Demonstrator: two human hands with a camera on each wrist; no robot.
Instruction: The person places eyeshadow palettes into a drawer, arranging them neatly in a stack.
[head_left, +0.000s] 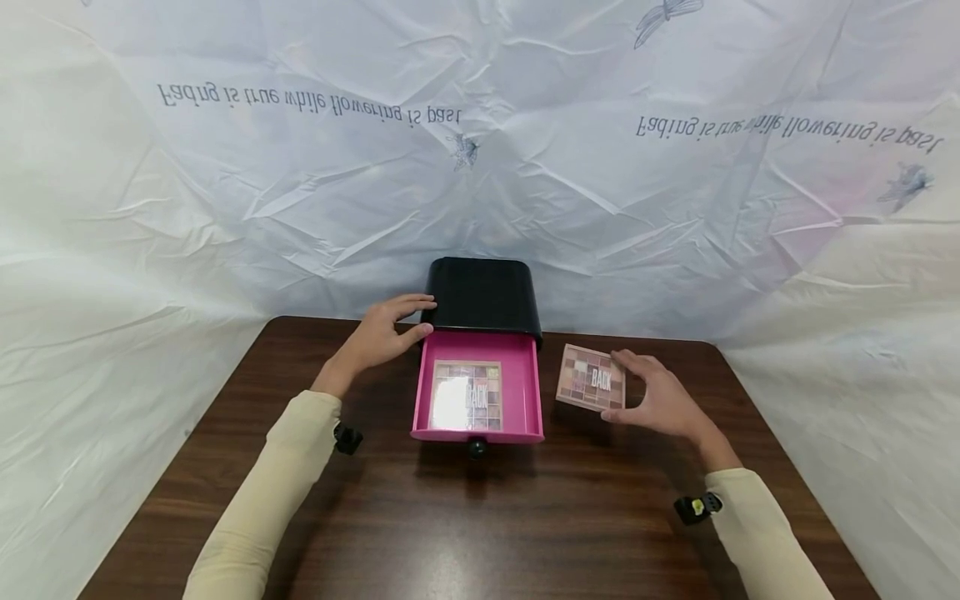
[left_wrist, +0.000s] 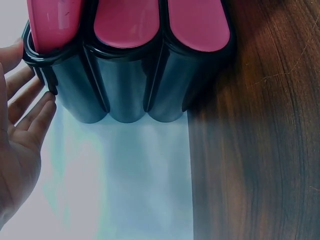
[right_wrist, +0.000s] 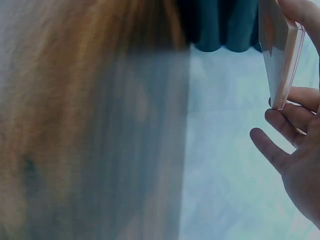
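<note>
Presently held palette (head_left: pixel 591 377): flat case, clear lid over a grid of coloured pans, lettered BACK; right of the pink drawer (head_left: pixel 521 387), apart from it, apparently raised off the table (head_left: pixel 600 517).
Handling of held palette: judged light and stiff; lid probably smooth, a little slippery; pans likely to crack if dropped.
Best hold: opposite rims, thumb against fingers, sparing the middle of the lid.
Right hand (head_left: pixel 652 398): thumb and fingers parted partway, pinching the right-hand side of held palette; in the right wrist view one finger stands free of it.
Pink drawer, condition: pulled out, dark knob (head_left: pixel 477 448) at front.
Second palette (head_left: pixel 467 396): similar case, flat inside the drawer, glare across its left part.
Black cabinet (head_left: pixel 483 293): glossy, rounded, behind the drawer; three pink fronts visible from the left wrist.
Left hand (head_left: pixel 381 335): fingers extended, thumb spread apart, touching the left side of the cabinet; nothing grasped.
Table, finish: dark wood grain.
White sheet (head_left: pixel 360 183): wrinkled, printed with lettering, behind the table.
</note>
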